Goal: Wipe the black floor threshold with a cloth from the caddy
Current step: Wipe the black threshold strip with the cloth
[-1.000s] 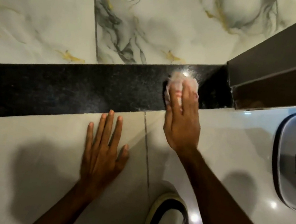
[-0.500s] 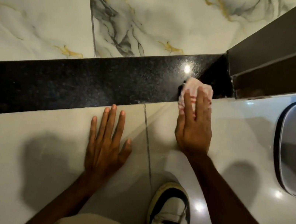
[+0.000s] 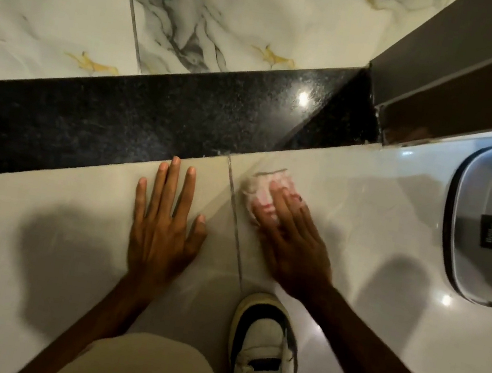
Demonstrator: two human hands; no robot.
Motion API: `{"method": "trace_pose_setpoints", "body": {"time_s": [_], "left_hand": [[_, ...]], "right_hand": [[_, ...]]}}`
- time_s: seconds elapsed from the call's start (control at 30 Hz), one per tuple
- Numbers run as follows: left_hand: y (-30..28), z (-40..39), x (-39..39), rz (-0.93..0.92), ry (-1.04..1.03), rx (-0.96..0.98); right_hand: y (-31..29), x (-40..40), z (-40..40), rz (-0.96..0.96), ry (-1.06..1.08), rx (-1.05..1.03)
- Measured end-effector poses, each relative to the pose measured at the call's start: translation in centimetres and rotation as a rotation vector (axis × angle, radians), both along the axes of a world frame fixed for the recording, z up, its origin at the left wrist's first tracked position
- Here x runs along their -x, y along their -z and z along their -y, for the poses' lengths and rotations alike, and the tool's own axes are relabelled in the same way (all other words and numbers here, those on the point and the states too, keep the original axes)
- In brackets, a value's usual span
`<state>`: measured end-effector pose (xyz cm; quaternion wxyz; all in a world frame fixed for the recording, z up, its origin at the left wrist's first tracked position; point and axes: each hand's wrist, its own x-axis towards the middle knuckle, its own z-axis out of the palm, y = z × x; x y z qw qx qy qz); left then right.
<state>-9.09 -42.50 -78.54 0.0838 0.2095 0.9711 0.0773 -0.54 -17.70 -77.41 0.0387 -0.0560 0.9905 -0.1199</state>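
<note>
Bare arms, pale trousers, one laced sneaker

Both hands point(image 3: 165, 222) and forearms are bare, no sleeves, rings or watch showing. At 6 o'clock sits a beige trouser knee point(image 3: 152, 365); at 5 o'clock, a white-and-black sneaker point(image 3: 264, 350) with cream sole and white laces.

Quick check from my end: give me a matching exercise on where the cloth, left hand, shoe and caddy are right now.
Things:
1. cloth
2. left hand
3. shoe
4. caddy

Places:
A. far right, on the pale tile
B. flat on the tile, fingers at the threshold edge
C. under the right hand, on pale tile, off the threshold
D. bottom centre, between the arms

Pairs: 1-C, 2-B, 3-D, 4-A
</note>
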Motion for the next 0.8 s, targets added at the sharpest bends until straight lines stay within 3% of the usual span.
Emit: {"method": "trace_pose_setpoints", "body": {"time_s": [0.1, 0.23, 0.33, 0.43, 0.5, 0.6, 0.7, 0.8], "left_hand": [[0.1, 0.0, 0.1, 0.008, -0.004, -0.010], [0.4, -0.1, 0.0, -0.020, -0.002, -0.018], [0.5, 0.1, -0.1, -0.032, -0.002, -0.020], [0.3, 0.2, -0.2, -0.040, -0.011, -0.002], [0.2, 0.0, -0.1, -0.022, -0.015, 0.001], [0.2, -0.1, 0.0, 0.002, -0.009, 0.006], [0.6, 0.1, 0.0, -0.003, -0.005, 0.008], [1.0, 0.3, 0.0, -0.013, 0.016, -0.006]], "right_hand": [[-0.5, -0.4, -4.3, 0.030, 0.229, -0.092], [0.3, 8.2, -2.1, -0.166, 0.649, -0.121], [0.8, 11.2, 2.9, -0.225, 0.518, 0.048], [0.4, 4.5, 5.5, -0.084, 0.092, 0.098], [0.0, 0.5, 3.3, -0.012, 0.028, 0.042], [-0.2, 1.8, -1.3, 0.035, 0.267, 0.015], [0.3, 9.1, -3.5, -0.098, 0.546, -0.035], [0.2, 17.0, -3.0, -0.068, 0.670, 0.029]]}}
